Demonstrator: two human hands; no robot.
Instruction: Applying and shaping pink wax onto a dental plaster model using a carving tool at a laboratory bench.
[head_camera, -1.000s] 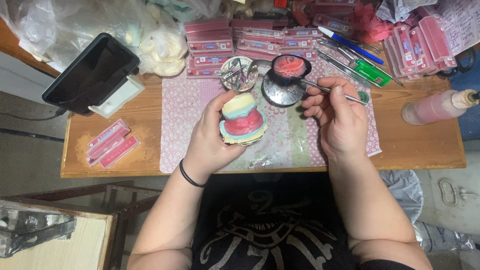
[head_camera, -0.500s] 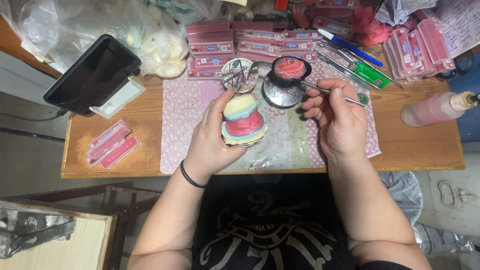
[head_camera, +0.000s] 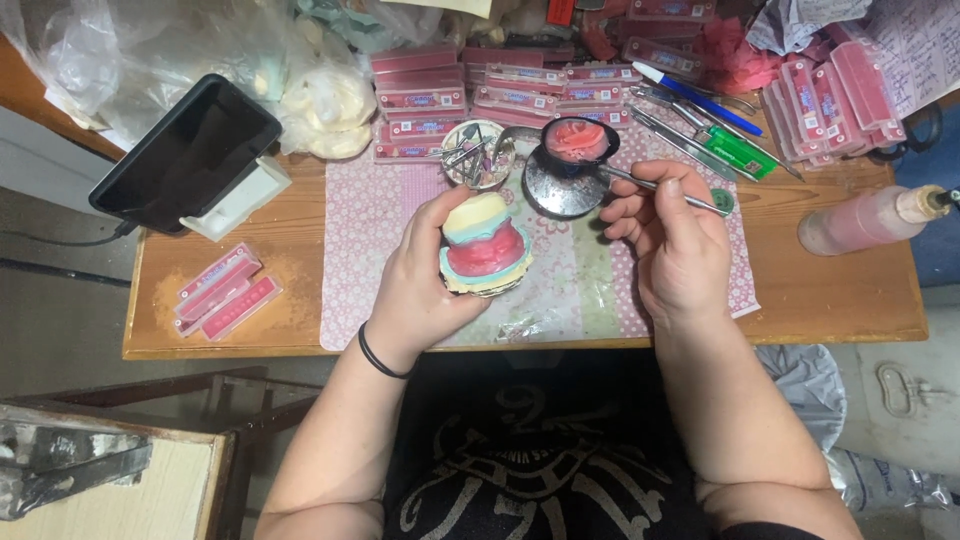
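- Looking down from the head camera, the left hand is closed around a dental model of cream, pale blue and pink layers, holding it upright just above the patterned mat.
- The thumb lies across the model's left side and the other fingers wrap behind and beneath it; a black band circles that wrist.
- The right hand is closed in a pinch on a thin metal instrument, thumb and forefinger clamped on the shaft.
- The instrument's tip reaches left to the small black bowl of pink wax, touching or just at its rim; I cannot tell which.
- That bowl sits on a round metal disc, just beside a small white dish full of metal burs.
- The mat covers the middle of the wooden table, and both hands hover over it, near each other but apart.
- Rows of flat pink boxes line the far edge, with more stacked at the far right.
- A blue pen and a green tool lie beyond the right hand.
- A bottle of pink liquid lies on its side at the right end of the table.
- A dark tablet leans on a white stand at the left, with three loose pink boxes nearer the front edge.
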